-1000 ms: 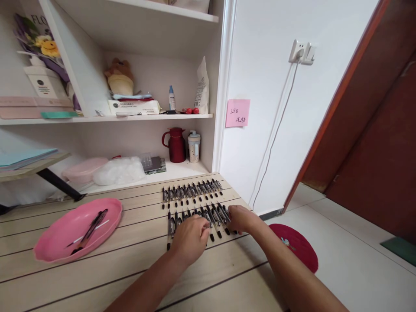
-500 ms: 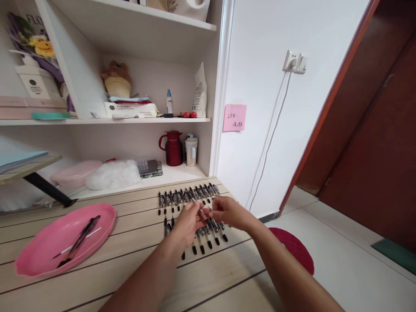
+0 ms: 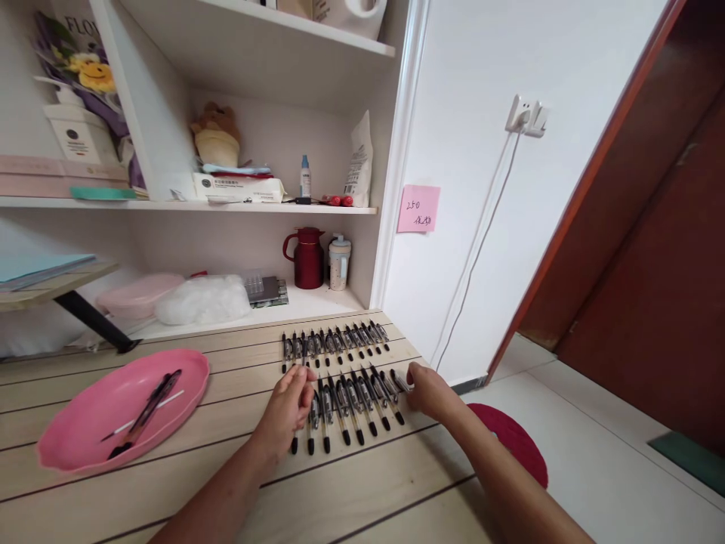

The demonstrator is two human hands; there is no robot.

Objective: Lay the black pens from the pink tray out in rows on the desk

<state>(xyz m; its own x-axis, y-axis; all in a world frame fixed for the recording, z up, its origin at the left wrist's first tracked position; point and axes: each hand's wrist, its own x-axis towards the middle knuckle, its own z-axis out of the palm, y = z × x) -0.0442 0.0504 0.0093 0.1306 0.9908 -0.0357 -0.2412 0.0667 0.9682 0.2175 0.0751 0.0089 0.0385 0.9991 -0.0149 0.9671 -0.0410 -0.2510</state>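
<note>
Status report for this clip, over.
Left hand at front row's left end, right hand at its right end; holds unclear. Gel pens in two rows. Pink tray off left, apart from both.

Left hand [image 3: 288, 406] and right hand [image 3: 426, 390] are showing bare. Left forearm [image 3: 226, 477] and right forearm [image 3: 494, 447] are likewise showing uncovered, tapering smoothly toward the hands; nail detail is blurring out.

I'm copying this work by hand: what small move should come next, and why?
I'd probably have the left hand lower the pen it seems to pinch into the front row. The hand is over that row's left end, where pens lie side by side, and the right hand is out of the way at the right end.
</note>
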